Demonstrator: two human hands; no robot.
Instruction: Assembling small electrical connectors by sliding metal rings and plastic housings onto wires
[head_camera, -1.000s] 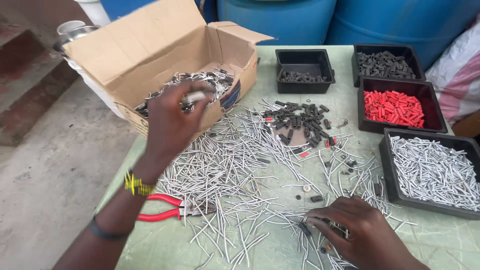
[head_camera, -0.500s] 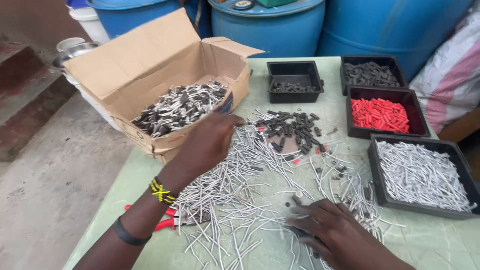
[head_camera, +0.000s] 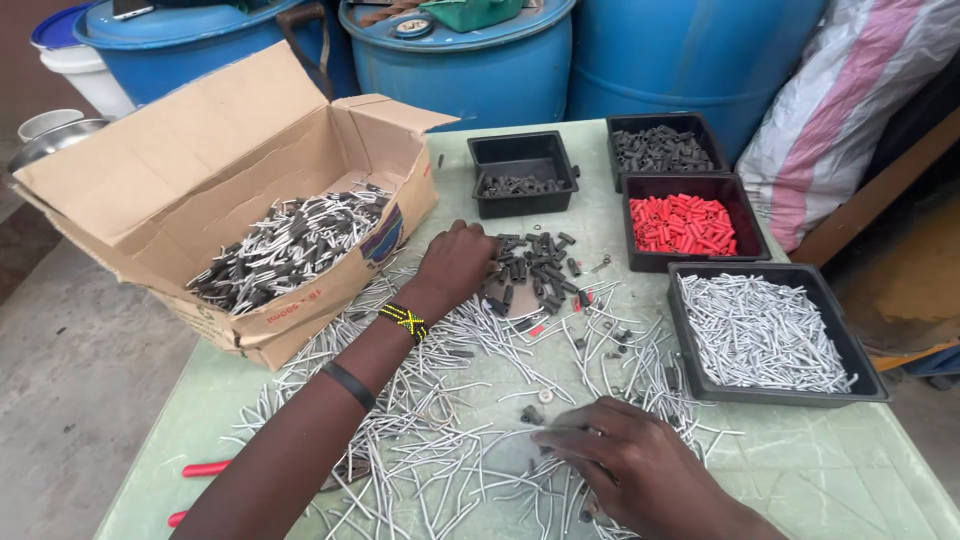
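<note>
Left hand (head_camera: 455, 265), seen from the head camera looking down, reaches forward across a pale green table (head_camera: 850, 470) and rests with its fingers curled down on the near edge of a loose pile of small black plastic sleeves (head_camera: 535, 262); whether it pinches one cannot be told, since the fingertips are hidden. Its wrist wears a yellow and black beaded bracelet (head_camera: 403, 320), with a plain black band (head_camera: 350, 384) further up the forearm. Right hand (head_camera: 630, 465) lies low at the near edge of the table, palm down and blurred, pressing on a scatter of short bent grey metal wire pieces (head_camera: 440, 440) that covers the table's middle; its grip cannot be told. Just left of the left hand stands an open brown cardboard box (head_camera: 200, 180), tipped toward the person and holding grey wire pieces fitted with black sleeves. Beyond the pile sits a black rectangular tray (head_camera: 522, 172) with a few black sleeves. To the right, three more black trays stand in a column: the far one (head_camera: 662, 148) holds dark sleeves, the middle one (head_camera: 690, 222) red plastic sleeves, the near one (head_camera: 765, 332) grey wire pieces. Red-handled pliers (head_camera: 205, 468) lie partly under the left forearm. Blue plastic barrels (head_camera: 480, 60) stand behind the table.
</note>
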